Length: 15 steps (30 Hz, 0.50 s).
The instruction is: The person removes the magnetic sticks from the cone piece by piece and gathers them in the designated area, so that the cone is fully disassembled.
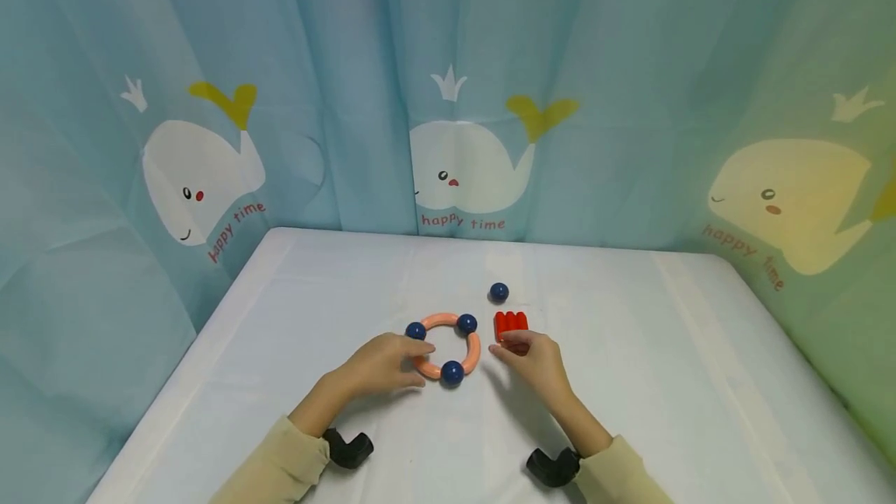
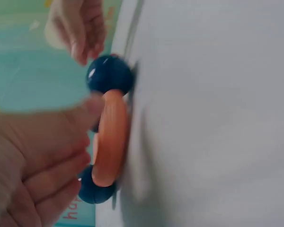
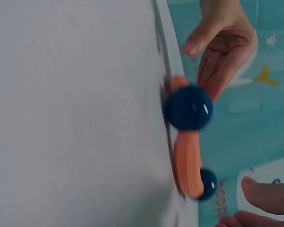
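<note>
A ring point(image 1: 473, 353) of curved orange pieces joined by three dark blue balls lies flat on the white table. My left hand point(image 1: 383, 364) is at the ring's left side, fingers extended and overlapping its edge in the head view. The left wrist view has that hand point(image 2: 42, 165) beside a curved orange piece point(image 2: 112, 142), its fingers holding nothing. To the ring's right is my right hand point(image 1: 535, 364), its fingers over the near end of three red rods point(image 1: 511, 322). Thumb and fingers of the right hand point(image 3: 262, 203) are apart in the right wrist view, with nothing between them.
A loose dark blue ball point(image 1: 499, 292) sits behind the red rods. Black wrist mounts point(image 1: 348, 448) are on both forearms near the front of the white table point(image 1: 616, 317). A pale blue curtain point(image 1: 350, 99) with whale prints hangs behind the table's back edge.
</note>
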Motion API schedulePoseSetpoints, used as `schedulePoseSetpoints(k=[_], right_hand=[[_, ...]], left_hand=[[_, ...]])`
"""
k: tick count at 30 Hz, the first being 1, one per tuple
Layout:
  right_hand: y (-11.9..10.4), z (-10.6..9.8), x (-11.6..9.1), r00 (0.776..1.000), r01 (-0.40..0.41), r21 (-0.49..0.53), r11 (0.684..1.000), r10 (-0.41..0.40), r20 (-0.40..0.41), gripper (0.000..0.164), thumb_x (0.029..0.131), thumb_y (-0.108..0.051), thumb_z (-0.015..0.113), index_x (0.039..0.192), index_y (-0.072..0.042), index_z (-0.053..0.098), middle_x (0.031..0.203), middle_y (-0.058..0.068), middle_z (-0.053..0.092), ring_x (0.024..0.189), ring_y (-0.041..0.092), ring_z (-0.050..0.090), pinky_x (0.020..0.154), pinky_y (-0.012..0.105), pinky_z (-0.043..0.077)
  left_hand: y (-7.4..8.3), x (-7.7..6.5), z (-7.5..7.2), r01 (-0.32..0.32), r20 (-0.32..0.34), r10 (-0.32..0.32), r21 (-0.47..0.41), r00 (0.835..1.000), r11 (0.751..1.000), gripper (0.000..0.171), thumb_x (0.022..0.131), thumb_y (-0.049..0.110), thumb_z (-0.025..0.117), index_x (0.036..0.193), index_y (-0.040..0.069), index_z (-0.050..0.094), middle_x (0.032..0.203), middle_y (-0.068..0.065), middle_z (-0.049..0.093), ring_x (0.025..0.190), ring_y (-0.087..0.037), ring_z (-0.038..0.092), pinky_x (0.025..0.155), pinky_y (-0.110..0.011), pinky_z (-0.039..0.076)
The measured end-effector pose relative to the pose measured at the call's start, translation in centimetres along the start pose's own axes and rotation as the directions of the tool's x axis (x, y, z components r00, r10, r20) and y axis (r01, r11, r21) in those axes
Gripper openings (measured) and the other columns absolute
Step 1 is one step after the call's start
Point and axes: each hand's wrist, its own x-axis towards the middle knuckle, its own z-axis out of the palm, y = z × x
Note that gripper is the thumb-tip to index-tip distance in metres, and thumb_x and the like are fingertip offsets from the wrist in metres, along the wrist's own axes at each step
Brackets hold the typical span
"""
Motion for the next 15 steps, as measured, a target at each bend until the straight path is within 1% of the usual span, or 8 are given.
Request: schedulePoseSetpoints(k=[2,3,6,8,10,13,15], right_hand=[[-0.2,0.6,-0.5,0.999,0.039,0.012,0.999,-0.039,0.017,0.027,0.073,-0.008,0.077,0.095,0.005,0.069,0.082,0.007,0.067,0.074,0.02,0.062,0.072,0.034,0.053],[-0.3,0.8,-0.7,0.998,0.064,0.02,0.998,-0.064,0.028,0.027,0.073,-0.007,0.077,0.096,0.005,0.069,0.082,0.007,0.067,0.075,0.02,0.062,0.071,0.033,0.053],[-0.4,1.7,-1.0,0.984,0.165,0.035,0.986,-0.167,0.061,0.028,0.071,-0.004,0.078,0.096,0.004,0.069,0.086,0.008,0.067,0.078,0.021,0.064,0.073,0.032,0.053],[-0.6,2.3,-1.1,0.967,0.235,0.037,0.971,-0.237,0.089,0.028,0.071,-0.003,0.078,0.097,0.004,0.068,0.088,0.009,0.067,0.081,0.022,0.064,0.075,0.031,0.052],[-0.8,2.9,-1.1,0.945,0.303,0.036,0.952,-0.305,0.116,0.029,0.071,-0.003,0.078,0.098,0.005,0.068,0.088,0.009,0.067,0.082,0.022,0.064,0.075,0.031,0.052],[-1.2,3.7,-1.1,0.916,0.375,0.028,0.927,-0.375,0.14,0.031,0.071,-0.006,0.078,0.098,0.005,0.068,0.085,0.008,0.066,0.076,0.02,0.063,0.071,0.031,0.053],[-1.3,4.2,-1.1,0.903,0.404,0.016,0.915,-0.401,0.155,0.032,0.071,-0.008,0.079,0.098,0.004,0.068,0.085,0.007,0.065,0.073,0.017,0.061,0.068,0.029,0.053]], left_hand=[[0.1,-1.0,0.2,-0.04,-0.018,0.042,0.088,0.999,0.995,0.045,0.079,0.023,0.073,0.118,0.004,0.063,0.118,-0.005,0.061,0.109,-0.017,0.056,0.089,-0.032,0.045],[0.1,-1.3,0.4,-0.049,-0.028,0.053,0.117,0.998,0.992,0.044,0.08,0.022,0.073,0.119,0.004,0.062,0.119,-0.006,0.06,0.11,-0.018,0.055,0.09,-0.033,0.045],[0.0,-1.7,0.7,-0.066,-0.07,0.077,0.149,0.995,0.987,0.042,0.081,0.019,0.071,0.118,0.003,0.062,0.12,-0.007,0.059,0.111,-0.018,0.055,0.091,-0.034,0.044],[0.0,-1.6,0.9,-0.082,-0.085,0.097,0.171,0.992,0.982,0.04,0.082,0.019,0.071,0.118,0.003,0.063,0.119,-0.006,0.06,0.111,-0.017,0.055,0.091,-0.034,0.044],[0.0,-1.2,1.0,-0.106,-0.093,0.127,0.204,0.987,0.973,0.037,0.083,0.02,0.069,0.115,0.004,0.064,0.118,-0.005,0.061,0.109,-0.016,0.056,0.09,-0.033,0.045],[0.2,-0.6,1.3,-0.145,-0.106,0.18,0.278,0.978,0.95,0.031,0.084,0.022,0.068,0.111,0.006,0.067,0.114,-0.004,0.063,0.106,-0.015,0.057,0.087,-0.03,0.046],[0.2,-0.3,1.5,-0.166,-0.113,0.211,0.321,0.971,0.932,0.027,0.085,0.023,0.067,0.106,0.007,0.069,0.11,-0.004,0.065,0.104,-0.014,0.059,0.085,-0.029,0.047]])
